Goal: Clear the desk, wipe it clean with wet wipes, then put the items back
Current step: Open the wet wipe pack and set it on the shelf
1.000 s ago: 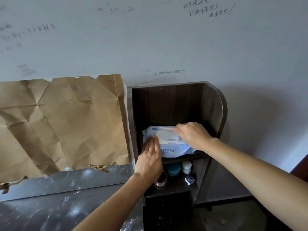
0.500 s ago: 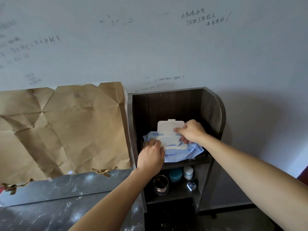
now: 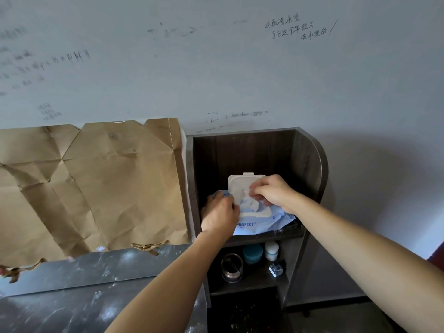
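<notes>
- Nearest me, down and left of both grips, lies the dark marbled desk (image 3: 72,308), its top streaked with pale glare.
- Directly under the grips, one shelf down, stand a glass jar (image 3: 231,267), a teal pot (image 3: 252,253), a white bottle (image 3: 271,250) and a small clear cube-like thing (image 3: 276,270) that I cannot identify.
- My left hand (image 3: 219,215) curls its fingers over the left end of the wet wipes pack (image 3: 264,223) and grips it.
- The pack lies flat on the upper shelf of the dark wooden shelf unit (image 3: 310,164), between the two hands.
- My right hand (image 3: 274,193) has its fingertips pinched narrow at the pack's opening; the fingers themselves hide what is caught there.
- Just behind that pinch the white lid (image 3: 240,186) stands flipped up.
- The unit's side panels stand close on either side of the hands.
- Left of the left grip, creased brown paper (image 3: 96,183) leans against the wall.
- Farthest, above everything, the pale wall (image 3: 240,68) carries handwriting.
</notes>
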A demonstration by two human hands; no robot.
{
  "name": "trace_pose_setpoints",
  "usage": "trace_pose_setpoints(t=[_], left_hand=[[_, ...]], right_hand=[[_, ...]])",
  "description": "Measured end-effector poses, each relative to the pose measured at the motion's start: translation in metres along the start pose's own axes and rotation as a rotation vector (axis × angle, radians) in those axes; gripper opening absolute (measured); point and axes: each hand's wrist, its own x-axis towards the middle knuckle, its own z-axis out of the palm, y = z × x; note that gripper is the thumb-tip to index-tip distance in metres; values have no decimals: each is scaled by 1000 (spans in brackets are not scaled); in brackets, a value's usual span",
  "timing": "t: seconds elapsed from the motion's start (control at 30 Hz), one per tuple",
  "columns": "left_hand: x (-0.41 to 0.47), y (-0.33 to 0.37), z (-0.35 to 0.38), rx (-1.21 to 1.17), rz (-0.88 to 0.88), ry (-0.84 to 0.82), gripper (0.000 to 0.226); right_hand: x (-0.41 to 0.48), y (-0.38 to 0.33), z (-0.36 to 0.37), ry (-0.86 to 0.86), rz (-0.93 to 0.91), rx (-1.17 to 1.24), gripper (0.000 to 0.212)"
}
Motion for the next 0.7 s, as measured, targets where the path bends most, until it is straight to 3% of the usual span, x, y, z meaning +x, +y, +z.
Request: trace_pose_setpoints(t=[0.13, 0.23, 0.37, 0.47, 0.6, 0.7], left_hand=[[-1, -2, 5, -34, 20, 49, 29], [0, -3, 7, -39, 29, 64, 29], [-1, -4, 9, -41, 31, 72, 28], [-2, -4, 9, -53, 32, 80, 28], [-1, -5, 8, -68, 26, 71, 28], [1, -5, 9, -92, 25, 70, 28]], right_hand=[[-12, 11, -8, -107, -72, -205, 20], [-14, 17, -7, -25, -162, -308, 9], [-11, 19, -4, 42, -154, -94, 6], [-8, 18, 1, 101, -148, -95, 11], [-14, 20, 0, 234, -357, -233, 7], [-27, 27, -5, 179, -524, -634, 23]])
